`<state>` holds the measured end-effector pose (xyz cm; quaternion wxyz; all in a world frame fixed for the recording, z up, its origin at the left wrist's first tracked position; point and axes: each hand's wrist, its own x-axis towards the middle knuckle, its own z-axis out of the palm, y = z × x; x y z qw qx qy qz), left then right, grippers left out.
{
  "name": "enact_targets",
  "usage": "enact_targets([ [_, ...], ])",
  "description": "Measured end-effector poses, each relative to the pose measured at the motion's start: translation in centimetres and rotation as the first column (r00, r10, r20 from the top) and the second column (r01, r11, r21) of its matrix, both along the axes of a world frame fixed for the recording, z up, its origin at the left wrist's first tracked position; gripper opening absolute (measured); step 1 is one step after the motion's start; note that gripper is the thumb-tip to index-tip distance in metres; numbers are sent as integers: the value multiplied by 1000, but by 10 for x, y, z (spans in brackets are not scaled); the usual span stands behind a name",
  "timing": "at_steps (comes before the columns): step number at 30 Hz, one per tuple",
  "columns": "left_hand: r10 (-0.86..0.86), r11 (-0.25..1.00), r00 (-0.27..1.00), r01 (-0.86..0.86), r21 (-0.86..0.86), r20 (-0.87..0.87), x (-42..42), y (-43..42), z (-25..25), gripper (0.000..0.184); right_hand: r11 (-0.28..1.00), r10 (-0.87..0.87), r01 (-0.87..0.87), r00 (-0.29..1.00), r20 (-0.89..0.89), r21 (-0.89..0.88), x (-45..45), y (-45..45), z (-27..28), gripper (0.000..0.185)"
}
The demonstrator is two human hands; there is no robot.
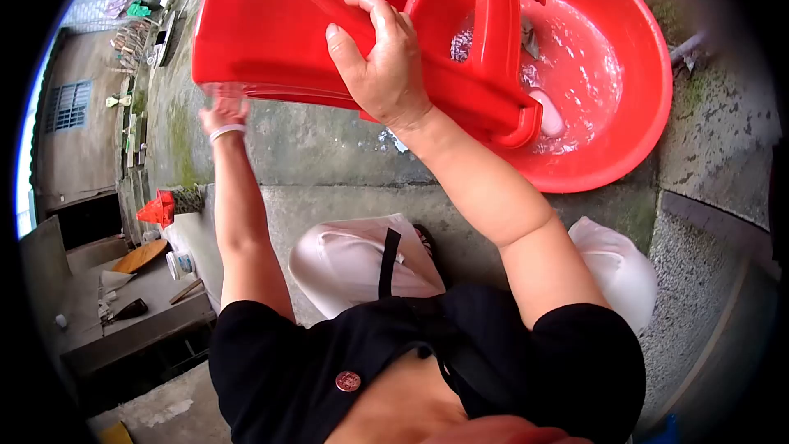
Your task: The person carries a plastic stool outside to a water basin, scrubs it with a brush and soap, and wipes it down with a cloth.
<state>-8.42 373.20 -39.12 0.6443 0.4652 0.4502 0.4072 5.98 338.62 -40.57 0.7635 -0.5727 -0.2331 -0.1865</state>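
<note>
A red plastic chair (263, 25) lies tilted on its side, its legs reaching over a large red basin (649, 74) of water. My right hand (382, 62) grips the chair near its middle, with the thumb and forefinger apart on the near side and the other fingers partly hidden. At the chair's left end, my left hand (223, 111) touches the lower edge. That hand is smeared by motion, and its fingers cannot be made out. A pale pink oval object (548, 113) lies in the basin's water beside a chair leg.
Wet concrete ground (312, 144) runs under the chair and basin. My knees in light trousers (362, 259) are close below. A stone ledge (86, 304) on the left carries a round wooden board (140, 256) and a white tub (177, 264). A red bag-like object (158, 209) stands nearby.
</note>
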Motion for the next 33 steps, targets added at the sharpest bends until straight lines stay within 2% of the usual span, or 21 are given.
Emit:
enact_targets([
  [1,113,989,986,-123,78,123,-13,1,18,44,998,19,-17,1000,22,-57,2,-2,-1,33],
  [2,224,905,972,-236,354,77,-10,-16,50,48,996,59,-57,998,24,-64,2,-4,-3,33],
  [5,130,417,982,72,906,-138,14,-97,132,45,986,136,-127,988,79,-108,12,-5,-15,38],
  [7,-94,404,955,295,865,-282,49,-161,156,45,975,209,-198,972,107,-102,23,-15,-20,36],
  [9,-221,165,760,646,745,-611,69,-189,154,46,788,611,-613,765,-201,60,53,-44,-31,30],
  [10,-154,188,784,621,761,-602,77,-193,138,45,750,658,-613,732,-179,248,74,-53,-51,26],
  [11,-84,211,801,596,775,-593,83,-193,122,44,718,696,-607,624,-355,340,95,-79,-58,25],
  [13,-97,213,868,496,842,-487,90,-193,115,39,931,352,-223,760,-547,289,152,-102,-111,25],
  [14,-119,229,889,459,859,-443,92,-193,113,38,982,154,-47,763,-627,184,187,-108,-162,27],
  [15,-135,245,906,423,872,-401,92,-193,111,37,968,-115,-58,760,-640,-243,234,-123,-241,35],
  [17,-121,189,928,370,910,-352,94,-194,109,36,660,-245,-231,834,-495,-715,249,-142,-272,49],
  [19,-112,198,934,357,913,-341,94,-195,105,35,424,-143,-148,963,-227,-894,239,-113,-291,60],
  [21,-80,293,945,327,899,-317,91,-191,100,33,-75,-56,-208,977,-204,-975,222,-85,-301,71],
  [22,-98,323,945,326,888,-312,90,-192,100,34,-192,34,-255,963,-266,-948,211,-80,-278,76],
  [23,-117,348,948,320,881,-297,92,-192,100,35,-202,105,-263,952,-288,-944,209,-77,-296,78],
  [25,-49,260,951,308,915,-306,94,-185,100,37,-219,245,-280,911,-331,-935,205,-73,-331,83],
  [27,-2,253,942,326,911,-336,90,-184,102,38,-375,347,-304,830,-437,-876,189,-94,-292,82],
  [28,-6,305,949,302,903,-315,93,-185,101,38,-416,278,-288,863,-422,-863,190,-107,-300,79],
  [29,21,193,932,350,917,-361,93,-182,100,34,-452,211,-268,895,-394,-851,201,-126,-310,76],
  [32,43,144,929,357,923,-366,99,-186,98,34,-411,-14,-256,961,-275,-875,217,-186,-308,58],
  [33,3,192,940,334,923,-341,102,-185,97,34,-49,-184,-490,861,-474,-870,230,-212,-329,46],
])
